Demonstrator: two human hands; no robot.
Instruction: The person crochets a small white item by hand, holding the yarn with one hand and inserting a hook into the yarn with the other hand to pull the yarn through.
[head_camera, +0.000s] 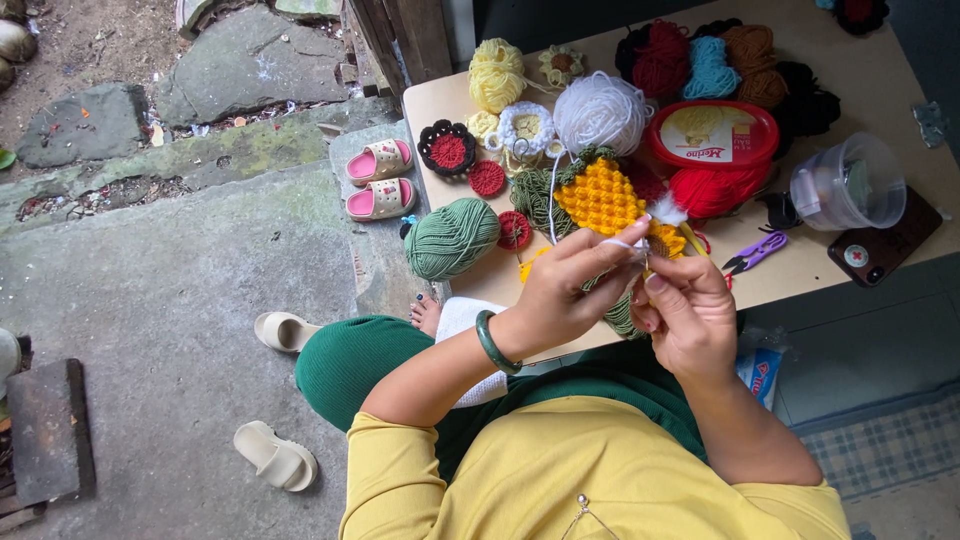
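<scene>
A person in a yellow top and green trousers works both hands over the near edge of a pale wooden bench. The left hand, a green bangle at its wrist, pinches white yarn at the tip of a yellow-and-green crocheted piece; the right hand is closed in a narrow grip on what looks like a yellow crochet hook, partly hidden. The work appears to be mid-stitch, white being joined to the piece's edge; the next loop calls for steady tension on the strand. Just beyond lie a green yarn ball, purple snips and red yarn. Farther back sit a white yarn ball, a red-lidded tub and a clear plastic jug.
</scene>
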